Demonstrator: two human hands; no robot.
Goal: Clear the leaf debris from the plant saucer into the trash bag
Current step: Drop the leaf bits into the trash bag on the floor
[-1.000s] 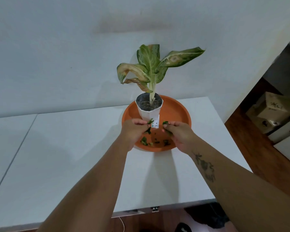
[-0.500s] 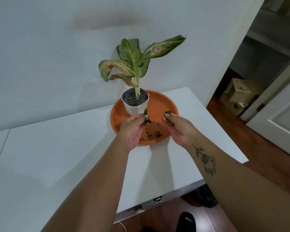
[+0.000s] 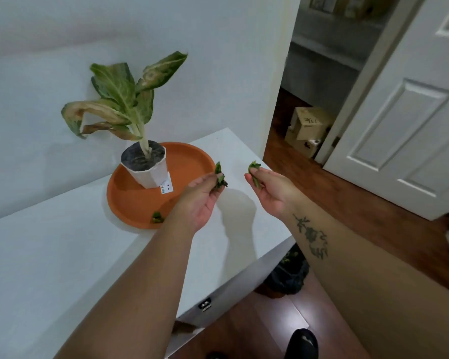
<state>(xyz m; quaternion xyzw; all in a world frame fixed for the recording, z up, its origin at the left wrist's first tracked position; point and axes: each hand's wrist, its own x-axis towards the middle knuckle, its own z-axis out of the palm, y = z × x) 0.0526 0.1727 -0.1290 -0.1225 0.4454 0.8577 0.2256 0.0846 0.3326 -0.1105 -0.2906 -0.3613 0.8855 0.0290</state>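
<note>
Round orange plant saucer (image 3: 192, 161) on the white tabletop (image 3: 49, 255), one green leaf scrap (image 3: 157, 218) by its near rim, leaf pieces (image 3: 219, 177) pinched above the tabletop, more leaf bits (image 3: 254, 172) beside them, dark trash bag (image 3: 288, 277) on the floor below the tabletop edge

My white table (image 3: 62, 255) stands against the pale wall (image 3: 218, 60). To the table's right, wooden floor (image 3: 347, 203) runs to a white panelled door (image 3: 412, 125), with stacked cardboard boxes (image 3: 307, 130) just beyond it. A dark shoe (image 3: 302, 343) shows below the table's near edge.
</note>
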